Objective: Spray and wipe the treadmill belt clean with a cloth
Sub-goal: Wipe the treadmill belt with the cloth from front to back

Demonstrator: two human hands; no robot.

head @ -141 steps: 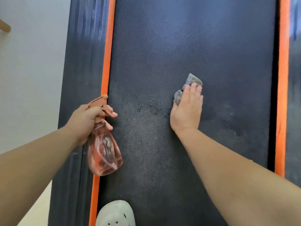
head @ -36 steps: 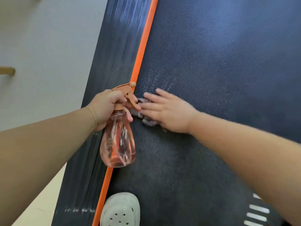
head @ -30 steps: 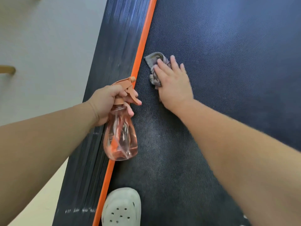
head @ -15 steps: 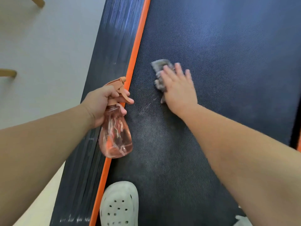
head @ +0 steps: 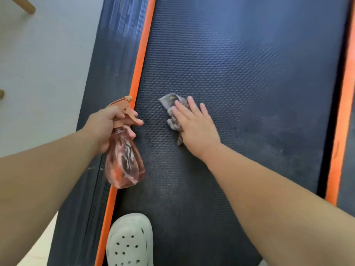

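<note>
The two hands are apart. The left hand (head: 104, 125) is closed round the neck of a spray bottle (head: 124, 160), with the fingers curled just under the spray head. The right hand (head: 194, 127) lies flat, its fingers straight and a little spread, and presses a cloth (head: 170, 101) onto the treadmill belt (head: 240, 73). Both forearms are bare and reach forward from the lower edge of the view.

Nearest, at the near left corner of the belt, stands one white shoe (head: 130, 240) of smooth moulded material with round holes on top.

Further on, the one bottle hangs over the left edge of the belt. It is of clear pink plastic, pear-shaped, with some liquid inside, and its spray head is matt orange-brown. The one cloth is grey, thin and crumpled. It lies on the belt to the right of the bottle, partly under the right palm, with one corner pointing out beyond the fingertips.

The belt is dark, with a fine dotted grain, and shows paler, cloudy patches to the right of the right hand. Two smooth strips border it: the left orange strip (head: 142, 54) and the right orange strip (head: 343, 93). Left of the belt, beyond the strip, runs a dark ribbed side rail (head: 115, 45).

Beyond the rail, far left of the belt, is a pale smooth floor (head: 48, 64). Two wooden pieces (head: 26, 5) show there at the edge of the view.
</note>
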